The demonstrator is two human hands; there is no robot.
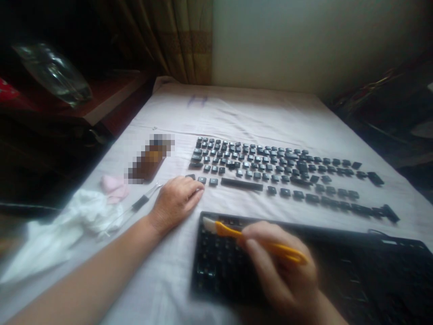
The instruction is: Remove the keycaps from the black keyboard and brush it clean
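My right hand [284, 262] is closed round the orange handle of a small brush [230, 231]. The brush's pale bristles touch the far left corner of a black keyboard base [338, 266], whose keycaps are off. Motion smears this hand a little. My left hand [177, 198] rests palm down on the pale cloth, its fingers lying beside the loose keycaps at the near left end of the layout. I see nothing held in it. The loose black keycaps [257, 160] lie in rows beyond the base, with a long space bar [241, 184] among them.
Left of my left hand lie a thin tool with a dark grip [140, 203], a white cloth [88, 212], a pink cloth [115, 187] and a pixelated brown object [149, 160]. A wooden table [111, 97] and a curtain [186, 40] stand beyond.
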